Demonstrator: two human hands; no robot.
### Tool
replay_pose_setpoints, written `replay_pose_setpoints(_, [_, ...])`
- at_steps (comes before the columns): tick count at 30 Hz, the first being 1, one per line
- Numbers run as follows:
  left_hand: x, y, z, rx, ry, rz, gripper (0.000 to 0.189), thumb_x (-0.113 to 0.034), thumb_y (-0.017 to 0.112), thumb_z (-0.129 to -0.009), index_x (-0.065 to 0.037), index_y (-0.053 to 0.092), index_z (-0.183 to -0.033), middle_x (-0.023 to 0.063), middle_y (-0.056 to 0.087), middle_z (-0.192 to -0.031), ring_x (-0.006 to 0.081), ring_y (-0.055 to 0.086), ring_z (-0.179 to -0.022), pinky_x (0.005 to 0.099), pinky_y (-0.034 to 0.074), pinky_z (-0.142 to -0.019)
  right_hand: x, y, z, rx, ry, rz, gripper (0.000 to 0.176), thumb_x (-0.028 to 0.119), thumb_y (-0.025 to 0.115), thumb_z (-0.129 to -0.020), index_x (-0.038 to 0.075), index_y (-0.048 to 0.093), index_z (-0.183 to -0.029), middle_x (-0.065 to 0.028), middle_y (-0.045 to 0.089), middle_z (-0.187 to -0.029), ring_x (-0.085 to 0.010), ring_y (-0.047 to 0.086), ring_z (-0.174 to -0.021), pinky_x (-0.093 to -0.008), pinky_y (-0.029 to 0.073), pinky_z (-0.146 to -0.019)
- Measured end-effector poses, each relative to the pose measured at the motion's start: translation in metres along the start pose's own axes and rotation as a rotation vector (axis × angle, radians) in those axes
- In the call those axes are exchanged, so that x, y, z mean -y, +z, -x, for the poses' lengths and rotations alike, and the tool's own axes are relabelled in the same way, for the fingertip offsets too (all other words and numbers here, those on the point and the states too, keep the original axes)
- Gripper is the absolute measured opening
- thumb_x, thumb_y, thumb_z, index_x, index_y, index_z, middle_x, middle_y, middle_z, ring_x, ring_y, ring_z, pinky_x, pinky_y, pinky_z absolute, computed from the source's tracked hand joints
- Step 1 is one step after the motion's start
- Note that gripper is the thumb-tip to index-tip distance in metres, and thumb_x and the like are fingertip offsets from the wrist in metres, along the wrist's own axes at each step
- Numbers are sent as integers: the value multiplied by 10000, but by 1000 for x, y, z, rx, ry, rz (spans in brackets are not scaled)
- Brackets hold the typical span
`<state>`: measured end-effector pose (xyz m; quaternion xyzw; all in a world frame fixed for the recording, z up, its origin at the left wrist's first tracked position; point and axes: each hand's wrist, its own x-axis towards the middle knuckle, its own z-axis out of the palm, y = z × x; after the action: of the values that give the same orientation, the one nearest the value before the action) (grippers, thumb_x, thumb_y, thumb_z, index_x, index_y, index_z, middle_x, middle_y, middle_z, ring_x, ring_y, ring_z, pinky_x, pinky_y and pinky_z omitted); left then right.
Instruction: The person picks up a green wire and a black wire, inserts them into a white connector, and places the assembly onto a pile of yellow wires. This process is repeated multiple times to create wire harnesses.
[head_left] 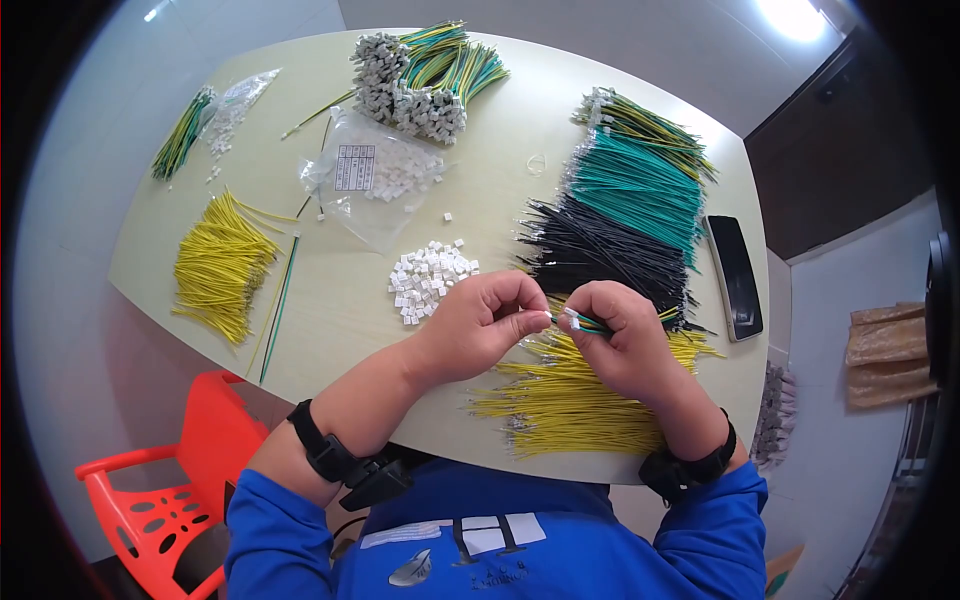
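My left hand (488, 318) is closed in a pinch, thumb against forefinger, with a speck of a white connector housing (548, 315) showing at the fingertips. Close beside it, my right hand (628, 335) is closed around a few wires (594, 325), green and dark, with white connectors (572, 318) at their near ends. The fingers hide most of both. Left of my left hand lies a loose pile of white connector housings (430, 280). Under my right hand spread yellow wires (580, 400), with black wires (600, 250) just beyond.
Green wires (640, 180) and a mixed bundle (650, 130) lie farther back. A phone (734, 278) rests at the right edge. A bag of housings (380, 175), finished-looking wire bundles (430, 80) and more yellow wires (225, 265) occupy the left side. A red chair (215, 430) stands left.
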<state>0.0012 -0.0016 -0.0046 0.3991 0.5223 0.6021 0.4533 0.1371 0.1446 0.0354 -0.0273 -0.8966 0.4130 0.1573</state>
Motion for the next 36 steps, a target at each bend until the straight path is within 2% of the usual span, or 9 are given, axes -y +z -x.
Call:
replay_pose_setpoints(10, [2, 0, 1, -16, 45, -97, 81, -62, 623, -873, -31, 550, -890, -41, 534, -780, 5, 461, -682, 155, 380, -585, 1, 1, 0, 4, -26, 17, 80, -9, 626, -754, 13, 563, -798, -80, 553, -716, -216, 531, -643, -298, 417, -591])
replay_pose_setpoints(18, [1, 2, 0, -58, 32, -87, 88, -71, 626, -875, -26, 561, -914, -35, 547, -794, 6, 472, -696, 154, 386, -598, 13, -7, -7, 2, -60, 233, 70, 41, 637, -774, 25, 580, -812, -88, 563, -723, -224, 540, -655, -307, 428, -602])
replay_pose_setpoints(22, [2, -2, 0, -80, 56, -60, 90, -69, 623, -876, -22, 566, -927, -28, 562, -802, 12, 488, -701, 163, 403, -612, 18, -15, -6, 110, -21, 327, 75, 69, 640, -788, 26, 599, -833, -87, 574, -721, -222, 554, -667, -305, 435, -610])
replay_pose_setpoints(24, [2, -3, 1, -91, 66, -45, 90, -68, 622, -876, -20, 568, -930, -26, 567, -805, 15, 493, -702, 167, 409, -617, 22, -26, -6, 51, 10, 307, 73, 70, 642, -795, 30, 608, -846, -85, 580, -710, -216, 566, -683, -303, 436, -611])
replay_pose_setpoints(28, [-8, -15, 0, -328, 189, -28, 73, -57, 597, -891, -12, 573, -943, -20, 581, -825, 30, 517, -717, 181, 426, -630, 27, -53, 0, -133, -43, 239, 63, 71, 630, -814, 29, 614, -858, -85, 586, -694, -217, 579, -696, -305, 439, -609])
replay_pose_setpoints(30, [-17, -30, -4, -460, 87, -232, 83, -61, 608, -878, -16, 589, -946, -10, 592, -830, 37, 531, -718, 181, 429, -639, 28, -61, 3, -207, -79, 204, 60, 71, 624, -822, 28, 614, -862, -85, 587, -689, -218, 582, -698, -306, 440, -608])
replay_pose_setpoints(32, [-25, -43, -6, -526, 32, -338, 89, -63, 613, -872, -19, 597, -948, -5, 598, -833, 41, 538, -719, 181, 431, -643, 28, -67, 6, -81, 22, 278, 78, 78, 616, -832, 18, 608, -881, -94, 597, -700, -230, 595, -708, -313, 450, -618])
replay_pose_setpoints(34, [-34, -53, -7, -548, -33, -724, 111, -93, 630, -848, -42, 619, -946, 17, 613, -850, 82, 572, -736, 209, 448, -655, 29, -67, 9, -19, 71, 311, 87, 81, 612, -836, 14, 605, -890, -99, 602, -706, -235, 602, -712, -316, 455, -623])
replay_pose_setpoints(36, [-38, -58, -8, -557, -65, -923, 122, -108, 638, -836, -53, 630, -945, 27, 621, -859, 103, 589, -744, 223, 456, -661, 28, -59, 10, 206, 214, 378, 124, 109, 615, -837, 10, 599, -910, -110, 611, -731, -262, 608, -720, -331, 466, -637])
